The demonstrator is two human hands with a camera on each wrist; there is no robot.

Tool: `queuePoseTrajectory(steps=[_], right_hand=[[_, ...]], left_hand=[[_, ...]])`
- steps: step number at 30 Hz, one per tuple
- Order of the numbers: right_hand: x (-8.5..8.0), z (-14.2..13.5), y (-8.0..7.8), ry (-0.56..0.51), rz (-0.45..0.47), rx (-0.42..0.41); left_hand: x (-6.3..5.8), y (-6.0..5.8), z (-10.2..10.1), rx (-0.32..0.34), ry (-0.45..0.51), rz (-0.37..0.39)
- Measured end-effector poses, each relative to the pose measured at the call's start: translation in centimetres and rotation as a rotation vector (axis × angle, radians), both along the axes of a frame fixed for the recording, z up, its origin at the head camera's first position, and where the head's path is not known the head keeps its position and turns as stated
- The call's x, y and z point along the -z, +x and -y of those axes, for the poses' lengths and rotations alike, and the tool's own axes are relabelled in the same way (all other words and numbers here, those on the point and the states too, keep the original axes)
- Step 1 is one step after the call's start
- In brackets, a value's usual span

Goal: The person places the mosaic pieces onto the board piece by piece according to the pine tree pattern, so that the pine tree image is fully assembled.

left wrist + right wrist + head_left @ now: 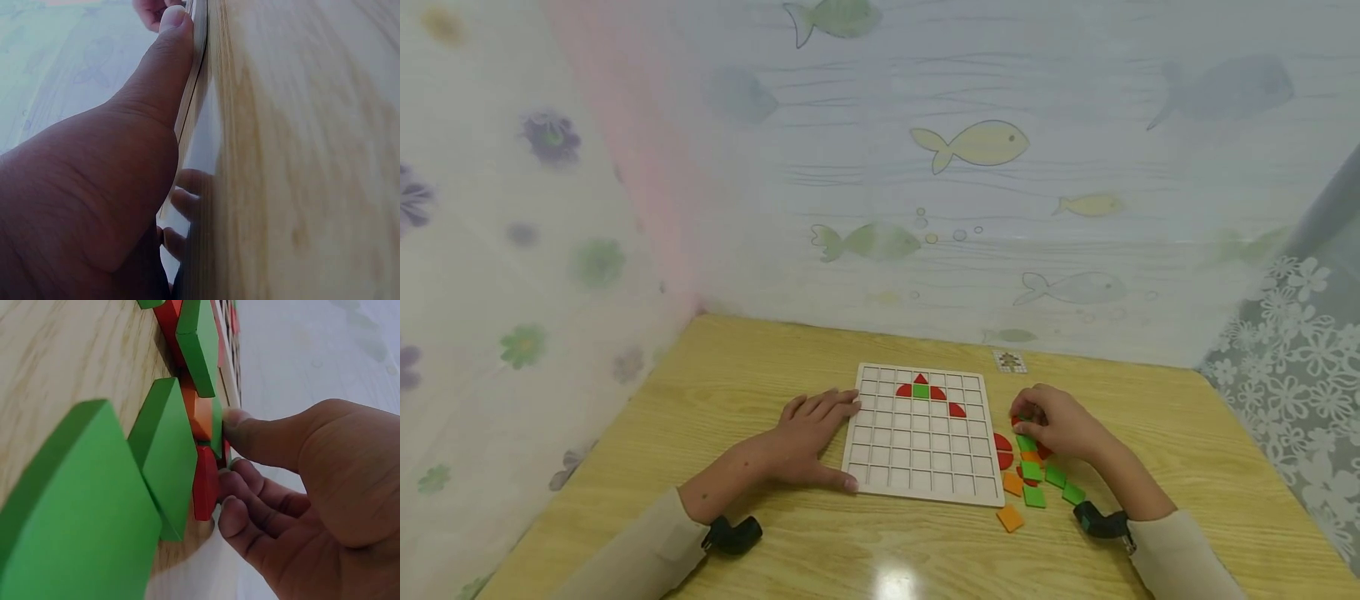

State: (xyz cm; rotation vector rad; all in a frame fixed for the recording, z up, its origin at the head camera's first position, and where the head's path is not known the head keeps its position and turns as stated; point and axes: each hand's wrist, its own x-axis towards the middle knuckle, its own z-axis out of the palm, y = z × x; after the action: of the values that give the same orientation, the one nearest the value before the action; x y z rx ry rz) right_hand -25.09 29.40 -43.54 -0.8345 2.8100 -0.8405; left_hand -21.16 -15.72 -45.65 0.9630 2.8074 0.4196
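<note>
A white grid board (901,467) lies on the table, with red pieces and one green square (921,392) set in its upper cells. Along the board's left edge rests my left hand (801,442), fingers stretched out and thumb (172,62) against the near corner. To the right of the board, my right hand (1060,423) reaches down into the loose pile, curled thumb and fingertips pinching a small red piece (1017,422), mostly hidden. Green squares (165,444), an orange piece (199,412) and a red piece (205,484) lie right beside those fingertips.
Two red rounded pieces (1003,451) touch the board's right edge. An orange square (1011,518) lies nearest the front. A small pattern card (1010,361) sits at the table's back edge. Fish-print curtain (865,192) hangs behind; flowered curtains (520,250) flank the table.
</note>
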Motion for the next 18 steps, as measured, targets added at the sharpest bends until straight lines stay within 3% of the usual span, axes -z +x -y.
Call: queuePoseTrajectory(steps=[18], right_hand=[[-0.14, -0.05, 0.24, -0.016, -0.006, -0.042]], left_hand=[[-0.18, 0.08, -0.01, 0.008, 0.011, -0.003]])
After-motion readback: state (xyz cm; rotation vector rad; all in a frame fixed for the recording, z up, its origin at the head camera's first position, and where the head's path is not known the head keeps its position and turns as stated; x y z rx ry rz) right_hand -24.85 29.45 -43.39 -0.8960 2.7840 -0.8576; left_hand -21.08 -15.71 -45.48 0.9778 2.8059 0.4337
